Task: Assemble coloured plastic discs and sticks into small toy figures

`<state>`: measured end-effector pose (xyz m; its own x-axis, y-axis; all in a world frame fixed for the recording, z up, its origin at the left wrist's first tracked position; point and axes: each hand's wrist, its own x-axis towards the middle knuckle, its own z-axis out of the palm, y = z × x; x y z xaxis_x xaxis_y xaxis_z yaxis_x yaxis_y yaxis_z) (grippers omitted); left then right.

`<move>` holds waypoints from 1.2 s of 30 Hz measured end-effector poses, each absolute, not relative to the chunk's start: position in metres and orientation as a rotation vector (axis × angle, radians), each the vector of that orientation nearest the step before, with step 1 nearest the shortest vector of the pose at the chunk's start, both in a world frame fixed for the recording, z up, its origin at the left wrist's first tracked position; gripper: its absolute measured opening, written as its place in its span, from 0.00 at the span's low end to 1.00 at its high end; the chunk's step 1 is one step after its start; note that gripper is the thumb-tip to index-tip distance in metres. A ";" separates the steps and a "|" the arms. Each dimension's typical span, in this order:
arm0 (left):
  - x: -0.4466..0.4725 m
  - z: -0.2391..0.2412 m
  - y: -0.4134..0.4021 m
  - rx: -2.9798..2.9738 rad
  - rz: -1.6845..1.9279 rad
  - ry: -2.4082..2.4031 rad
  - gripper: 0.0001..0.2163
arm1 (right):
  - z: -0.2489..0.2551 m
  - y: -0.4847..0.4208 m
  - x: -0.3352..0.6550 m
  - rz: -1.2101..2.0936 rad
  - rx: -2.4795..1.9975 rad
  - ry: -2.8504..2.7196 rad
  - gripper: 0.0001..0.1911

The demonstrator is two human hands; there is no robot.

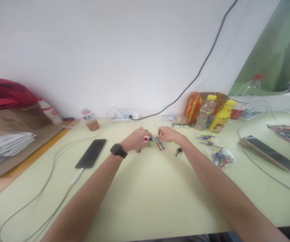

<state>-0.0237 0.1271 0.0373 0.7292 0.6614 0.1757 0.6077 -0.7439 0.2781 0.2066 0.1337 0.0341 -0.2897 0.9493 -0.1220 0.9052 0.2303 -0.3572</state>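
Observation:
My left hand [137,138], with a black watch on its wrist, is curled just above the table. A red disc [145,138], a blue disc [150,139] and a green piece [151,144] show at its fingers, apparently small plastic parts in its grip. My right hand [169,134] has its fingers bent into a pinch; what lies between them is too small to make out. Between the hands a red stick [158,144] and a blue stick [161,144] lie side by side. Below my left hand are more small coloured pieces [138,150]. A black disc-headed piece [178,152] lies by my right forearm.
Right of my hands are a clear bag of coloured parts [222,158], loose parts [206,137], glasses [181,125], two yellow-capped bottles [220,116] and a phone [269,153]. At left are a charging phone [91,154], a drink bottle [90,120] and a cable [51,171].

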 end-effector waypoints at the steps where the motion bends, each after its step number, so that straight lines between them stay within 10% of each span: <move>1: -0.025 0.036 0.129 2.727 0.397 1.019 0.15 | 0.041 0.134 0.216 0.561 -1.801 -2.384 0.10; 13: -0.041 0.028 0.140 2.633 0.398 1.080 0.23 | 0.052 0.133 0.276 0.828 -2.082 -2.327 0.12; 26: -0.007 0.055 0.126 2.038 1.054 0.862 0.20 | 0.057 0.123 0.209 1.438 -0.814 -1.601 0.10; 36: -0.008 0.052 0.129 2.126 1.240 0.930 0.15 | 0.045 0.129 0.190 1.284 -0.942 -1.562 0.11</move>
<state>-0.0080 0.1285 0.0520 0.3501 0.7651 0.5404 0.3041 -0.6385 0.7069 0.1900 0.1286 0.0454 -0.3256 0.9316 0.1615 0.0222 0.1783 -0.9837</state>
